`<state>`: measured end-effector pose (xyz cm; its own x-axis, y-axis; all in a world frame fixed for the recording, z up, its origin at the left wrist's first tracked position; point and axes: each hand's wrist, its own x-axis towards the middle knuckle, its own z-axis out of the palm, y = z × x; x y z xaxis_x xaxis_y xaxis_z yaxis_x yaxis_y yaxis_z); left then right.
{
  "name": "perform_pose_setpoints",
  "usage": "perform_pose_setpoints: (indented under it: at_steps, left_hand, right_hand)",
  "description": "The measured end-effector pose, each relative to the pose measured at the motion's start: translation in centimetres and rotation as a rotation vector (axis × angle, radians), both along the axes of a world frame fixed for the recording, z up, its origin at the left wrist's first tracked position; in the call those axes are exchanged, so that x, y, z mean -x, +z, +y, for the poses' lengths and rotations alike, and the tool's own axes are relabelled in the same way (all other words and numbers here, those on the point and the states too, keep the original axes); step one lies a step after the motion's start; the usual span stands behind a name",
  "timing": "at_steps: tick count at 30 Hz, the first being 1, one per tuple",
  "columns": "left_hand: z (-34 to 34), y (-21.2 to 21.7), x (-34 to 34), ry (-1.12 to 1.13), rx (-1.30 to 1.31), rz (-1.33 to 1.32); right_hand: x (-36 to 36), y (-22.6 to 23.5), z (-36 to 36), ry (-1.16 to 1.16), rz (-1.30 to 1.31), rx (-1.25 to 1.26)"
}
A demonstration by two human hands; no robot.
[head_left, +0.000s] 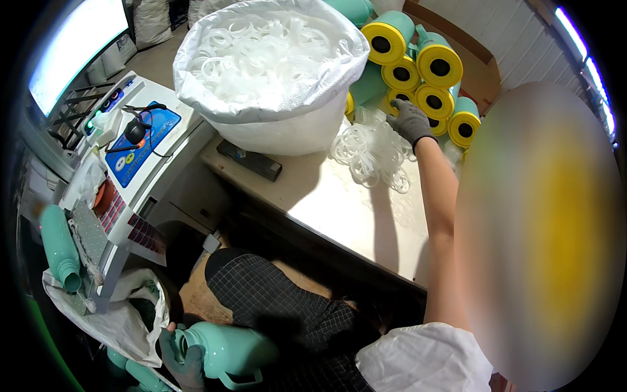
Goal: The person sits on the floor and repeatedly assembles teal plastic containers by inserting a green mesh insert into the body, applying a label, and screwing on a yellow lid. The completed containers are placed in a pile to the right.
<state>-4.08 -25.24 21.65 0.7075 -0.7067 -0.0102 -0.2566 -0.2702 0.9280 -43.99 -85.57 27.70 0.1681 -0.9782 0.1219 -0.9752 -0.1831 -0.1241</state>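
left hand [179,359], gloved, grips a teal flask body [232,356] by its neck at 7 o'clock. right hand [410,121], fingers spread, reaches clear rings [369,153] on bench [339,209] at 1 o'clock; no ring fitted yet, yellow-ended flasks [424,72] stacked beyond.

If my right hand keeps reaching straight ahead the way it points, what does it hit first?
Probably the stack of green cylinders with yellow ends: the gloved right hand already looks against them, above the clear rings.

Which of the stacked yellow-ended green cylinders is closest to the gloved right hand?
The low one in the stack's middle: the right hand rests just below its yellow end, while the other cylinders lie higher or further right.
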Motion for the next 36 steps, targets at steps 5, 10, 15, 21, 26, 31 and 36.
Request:
perform_pose_setpoints:
  at_steps: [5, 10, 15, 21, 26, 31, 36]
  left_hand:
    - [1.2, -0.8, -0.5, -0.001, 0.062, 0.095]
    - [2.5, -3.1, -2.1, -0.139, 0.273, 0.242]
    - [3.3, -2.4, -4.0, -0.221, -0.023, -0.012]
    - [3.6, -2.5, -5.9, -0.293, -0.055, -0.056]
    - [3.4, -4.3, -6.8, -0.420, -0.049, -0.109]
    - [5.6, -2.7, -6.2, -0.314, -0.048, -0.167]
    - [9.0, -7.0, -8.9, 0.180, 0.315, 0.245]
  right_hand:
    - [1.3, -1.6, 2.0, 0.042, -0.043, 0.242]
    - [0.9, -1.9, 4.8, 0.040, 0.278, 0.430]
    - [1.3, 2.5, 12.5, 0.073, -0.053, 0.355]
    - [5.3, 16.5, 28.5, 0.033, 0.094, 0.886]
    - [16.7, 19.3, 29.8, -0.299, 0.602, 0.486]
    - [13.9, 21.1, 30.4, -0.351, 0.579, 0.504]
    - [5.9, 18.4, 31.9, 0.063, 0.036, 1.172]
